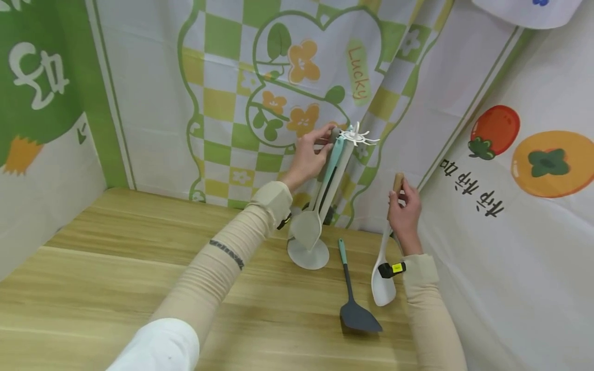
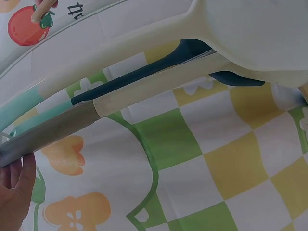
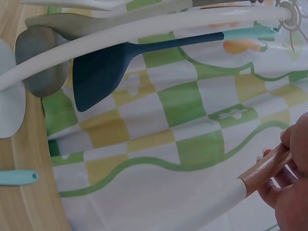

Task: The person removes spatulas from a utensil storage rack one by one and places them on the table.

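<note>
My left hand [image 1: 308, 157] pinches the grey handle [image 2: 53, 127] of a beige-shafted utensil near the hooked top of a white utensil rack [image 1: 355, 136]. Beside it hang a cream spatula [image 1: 306, 229] with a mint handle and a dark blue turner [image 3: 103, 72]. Low at the right, my right hand [image 1: 405, 211] grips a white spoon [image 1: 383, 291] by its wooden handle [image 3: 262, 172], head pointing down over the table. A dark grey turner [image 1: 359, 317] with a mint handle lies on the wood between the rack and that spoon.
The wooden table [image 1: 116, 288] runs up to a wall hung with a green and yellow checked cloth [image 1: 223, 67]. At the right is a white printed sheet [image 1: 524, 257]. The rack's round base [image 1: 308, 257] stands near the table's back edge.
</note>
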The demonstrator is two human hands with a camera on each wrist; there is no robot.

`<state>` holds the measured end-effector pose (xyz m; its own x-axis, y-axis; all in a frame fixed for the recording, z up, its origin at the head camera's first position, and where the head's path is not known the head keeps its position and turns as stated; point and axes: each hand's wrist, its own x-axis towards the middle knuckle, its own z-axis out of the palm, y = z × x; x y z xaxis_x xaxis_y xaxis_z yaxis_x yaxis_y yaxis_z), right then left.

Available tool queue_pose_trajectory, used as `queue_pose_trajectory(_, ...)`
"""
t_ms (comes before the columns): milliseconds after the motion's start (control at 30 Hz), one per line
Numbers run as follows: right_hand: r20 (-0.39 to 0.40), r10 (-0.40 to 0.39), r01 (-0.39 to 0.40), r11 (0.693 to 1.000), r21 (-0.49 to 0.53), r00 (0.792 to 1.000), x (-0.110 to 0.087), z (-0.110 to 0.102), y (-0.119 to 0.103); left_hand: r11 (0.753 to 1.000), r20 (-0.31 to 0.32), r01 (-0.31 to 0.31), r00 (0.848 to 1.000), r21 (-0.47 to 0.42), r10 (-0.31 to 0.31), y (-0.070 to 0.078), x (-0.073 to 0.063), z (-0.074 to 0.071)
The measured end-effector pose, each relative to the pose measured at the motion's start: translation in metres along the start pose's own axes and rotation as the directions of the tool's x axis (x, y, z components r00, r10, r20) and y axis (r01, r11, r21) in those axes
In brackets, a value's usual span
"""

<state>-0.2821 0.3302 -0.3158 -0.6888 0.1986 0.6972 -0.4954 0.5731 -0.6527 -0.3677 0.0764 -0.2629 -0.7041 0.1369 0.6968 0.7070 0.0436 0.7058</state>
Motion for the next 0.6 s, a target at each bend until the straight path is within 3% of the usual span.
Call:
queue_pose_trajectory(133, 0.000, -0.011, 0.011, 1.000, -0.025, 1.000, -0.004, -0.003, 0.005, 1.000, -0.001, -0.006, 1.000, -0.001, 0.006, -0.001, 0.000, 0.000)
queue_pose_trajectory(367, -0.019, 0.054, -0.055, 0.996, -0.075, 0.998, 0.000, -0.006, 0.059, 1.000, -0.001, -0.014, 1.000, -0.009, 0.014, -0.001, -0.001, -0.001)
queue_pose_trajectory(600, -0.012, 0.123, -0.124, 0.987, -0.102, 0.992, -0.006, -0.014, 0.070, 1.000, -0.006, -0.022, 1.000, -0.006, 0.022, -0.001, -0.001, 0.000)
